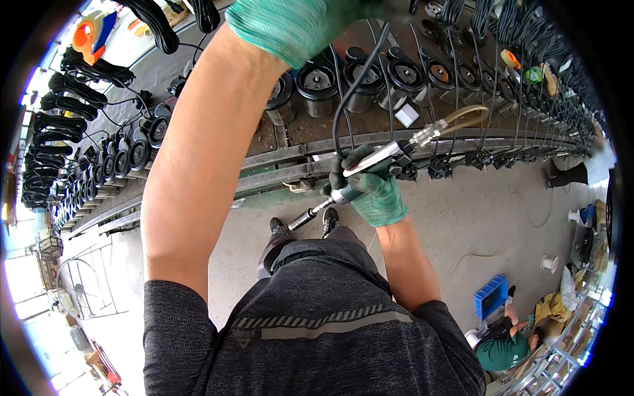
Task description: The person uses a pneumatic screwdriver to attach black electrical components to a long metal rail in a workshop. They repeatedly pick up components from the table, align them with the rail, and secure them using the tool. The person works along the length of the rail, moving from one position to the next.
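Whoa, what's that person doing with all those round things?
The person's gloved right hand grips an air tool with a yellowish hose; its tip slants down above the floor. The gloved left hand reaches over the bench, but the picture's edge and blur hide what its fingers hold, if anything. Metal cylinders with round black tops stand in a row on the bench.

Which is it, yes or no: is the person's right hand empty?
No, the gloved right hand is wrapped around a handheld tool with a silver body.
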Available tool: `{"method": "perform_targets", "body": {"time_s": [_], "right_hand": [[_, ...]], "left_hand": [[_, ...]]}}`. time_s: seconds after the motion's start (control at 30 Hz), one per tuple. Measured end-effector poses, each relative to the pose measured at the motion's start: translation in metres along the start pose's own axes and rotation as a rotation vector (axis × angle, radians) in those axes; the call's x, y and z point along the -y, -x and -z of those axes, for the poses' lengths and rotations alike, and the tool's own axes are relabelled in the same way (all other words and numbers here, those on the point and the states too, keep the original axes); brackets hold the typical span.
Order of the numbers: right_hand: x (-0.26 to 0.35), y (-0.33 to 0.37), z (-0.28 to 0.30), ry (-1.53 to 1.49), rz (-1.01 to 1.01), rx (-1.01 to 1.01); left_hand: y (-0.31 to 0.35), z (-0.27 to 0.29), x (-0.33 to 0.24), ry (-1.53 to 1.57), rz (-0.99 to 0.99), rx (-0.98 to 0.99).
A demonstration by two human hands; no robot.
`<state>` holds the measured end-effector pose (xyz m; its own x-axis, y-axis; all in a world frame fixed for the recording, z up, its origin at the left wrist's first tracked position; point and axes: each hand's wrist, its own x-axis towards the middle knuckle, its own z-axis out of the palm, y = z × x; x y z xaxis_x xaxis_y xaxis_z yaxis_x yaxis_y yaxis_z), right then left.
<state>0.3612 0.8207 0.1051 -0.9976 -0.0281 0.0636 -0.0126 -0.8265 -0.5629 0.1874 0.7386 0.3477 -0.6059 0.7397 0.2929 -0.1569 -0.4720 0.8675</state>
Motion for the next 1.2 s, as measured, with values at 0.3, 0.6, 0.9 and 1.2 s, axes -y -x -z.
{"method": "perform_targets", "body": {"time_s": [0.3,0.6,0.9,1.2], "right_hand": [[0.069,-0.018,-0.076,-0.224,0.117,0.317],[0.077,-0.03,-0.102,-0.241,0.176,0.254],[0.07,-0.038,-0.072,-0.209,0.273,-0.194],[0.062,-0.042,-0.066,-0.247,0.372,-0.253]], "left_hand": [[0.162,0.152,0.2,0.131,0.961,-0.307],[0.232,0.121,0.225,0.72,0.254,-0.243],[0.253,0.129,0.113,0.212,-0.092,-0.616],[0.264,0.114,0.044,-0.304,-0.038,-0.591]]}}
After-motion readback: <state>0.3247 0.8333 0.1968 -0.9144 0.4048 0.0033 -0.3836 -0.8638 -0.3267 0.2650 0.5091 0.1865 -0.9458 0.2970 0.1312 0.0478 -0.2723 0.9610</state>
